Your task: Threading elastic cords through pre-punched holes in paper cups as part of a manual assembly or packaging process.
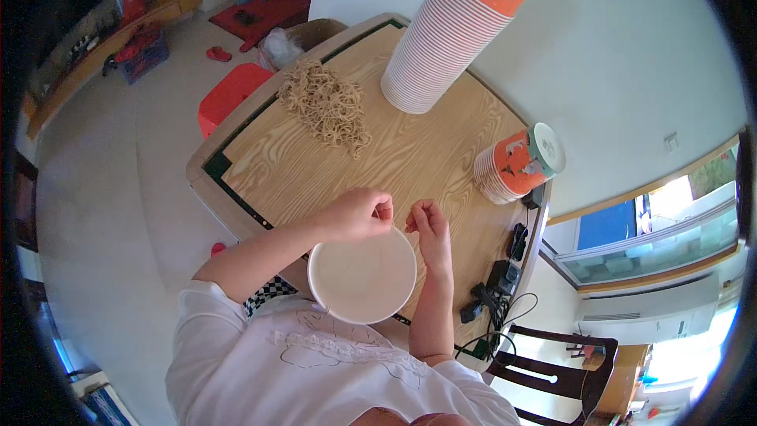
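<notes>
A white round paper bucket (363, 280) sits at the near edge of the wooden table, close against my body, its open mouth facing up. At its far rim my left hand (364, 213) is closed in a pinch, fingertips turned toward the right. Facing it across a small gap, my right hand (429, 229) also pinches, just beside the rim. Whatever lies between the fingers of either hand is too small to make out. Farther off on the table lies a tangled heap of tan string loops (327, 106).
A tall leaning stack of paper buckets (445, 39) stands at the table's far side. A shorter orange stack (516, 162) is at the right, near black adapters and cables (497, 292). A red stool (229, 95) stands left of the table (418, 150), a dark chair (564, 379) at right.
</notes>
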`<state>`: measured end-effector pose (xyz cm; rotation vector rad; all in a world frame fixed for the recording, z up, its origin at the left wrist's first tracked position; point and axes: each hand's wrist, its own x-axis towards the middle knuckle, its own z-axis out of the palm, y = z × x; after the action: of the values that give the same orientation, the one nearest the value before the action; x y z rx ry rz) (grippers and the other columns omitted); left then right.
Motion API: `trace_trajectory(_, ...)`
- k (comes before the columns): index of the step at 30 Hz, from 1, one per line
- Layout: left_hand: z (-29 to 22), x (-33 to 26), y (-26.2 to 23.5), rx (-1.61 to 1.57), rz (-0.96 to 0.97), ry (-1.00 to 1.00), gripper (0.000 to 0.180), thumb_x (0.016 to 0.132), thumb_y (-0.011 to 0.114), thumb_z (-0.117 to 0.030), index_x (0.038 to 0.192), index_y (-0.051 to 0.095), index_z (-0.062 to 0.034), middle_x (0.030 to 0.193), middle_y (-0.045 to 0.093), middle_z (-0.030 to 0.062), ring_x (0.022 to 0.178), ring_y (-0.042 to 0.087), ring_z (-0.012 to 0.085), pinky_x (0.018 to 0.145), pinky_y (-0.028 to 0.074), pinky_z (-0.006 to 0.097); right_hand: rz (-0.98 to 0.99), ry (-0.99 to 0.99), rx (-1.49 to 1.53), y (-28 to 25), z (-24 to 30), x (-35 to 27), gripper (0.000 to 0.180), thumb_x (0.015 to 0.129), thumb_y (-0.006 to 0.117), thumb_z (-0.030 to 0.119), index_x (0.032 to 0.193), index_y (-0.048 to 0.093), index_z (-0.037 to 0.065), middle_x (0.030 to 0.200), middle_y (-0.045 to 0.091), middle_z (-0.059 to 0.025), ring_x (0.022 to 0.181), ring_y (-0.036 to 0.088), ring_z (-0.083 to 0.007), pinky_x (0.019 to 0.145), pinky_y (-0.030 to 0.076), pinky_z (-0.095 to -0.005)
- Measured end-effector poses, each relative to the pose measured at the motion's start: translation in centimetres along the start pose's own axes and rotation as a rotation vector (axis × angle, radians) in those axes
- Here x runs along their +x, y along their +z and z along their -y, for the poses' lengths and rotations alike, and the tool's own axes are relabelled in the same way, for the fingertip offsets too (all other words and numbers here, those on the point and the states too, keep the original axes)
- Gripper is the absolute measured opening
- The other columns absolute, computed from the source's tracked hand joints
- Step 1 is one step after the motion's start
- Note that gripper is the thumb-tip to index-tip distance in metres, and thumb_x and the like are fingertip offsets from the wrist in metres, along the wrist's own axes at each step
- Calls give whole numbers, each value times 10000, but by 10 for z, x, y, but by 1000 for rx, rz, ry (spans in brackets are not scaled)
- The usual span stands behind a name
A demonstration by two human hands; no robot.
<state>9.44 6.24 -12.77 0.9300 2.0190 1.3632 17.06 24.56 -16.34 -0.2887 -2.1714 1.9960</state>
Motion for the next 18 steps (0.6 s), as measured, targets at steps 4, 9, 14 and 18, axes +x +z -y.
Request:
trace_trajectory(4, 12, 5, 0, -75, 22, -22, 123, 774, 644, -140, 800, 570, -45, 797, 615, 43, 726, 580, 111, 670, 469, 266, 107, -15, -57, 4, 7, -2, 77, 900, 489, 69, 872, 532, 12, 704, 532, -16, 645, 512, -85, 611, 437, -216)
trace_trajectory(9, 28, 15, 4, -828, 134, -148, 28, 819, 570, -56, 812, 584, -33, 733, 601, 1, 698, 566, 97, 632, 460, 276, 97, 3, -28, 8, 11, -10, 80, 898, 492, 64, 864, 536, 7, 712, 535, -17, 655, 511, -86, 616, 433, -215)
trace_trajectory(14, 42, 23, -1, -583, 182, 24, 54, 794, 552, -7, 785, 592, -43, 752, 598, 13, 728, 558, 103, 660, 454, 268, 70, 2, -26, 9, 9, -13, 80, 899, 494, 68, 869, 535, 6, 720, 532, -16, 664, 506, -87, 622, 426, -214)
trace_trajectory(18, 49, 32, 4, -185, 150, 216, 105, 765, 547, 21, 754, 639, -29, 796, 603, 37, 782, 559, 125, 703, 450, 280, 32, -14, 4, 8, 1, -12, 79, 901, 496, 74, 877, 527, 5, 723, 524, -14, 659, 499, -85, 622, 421, -212)
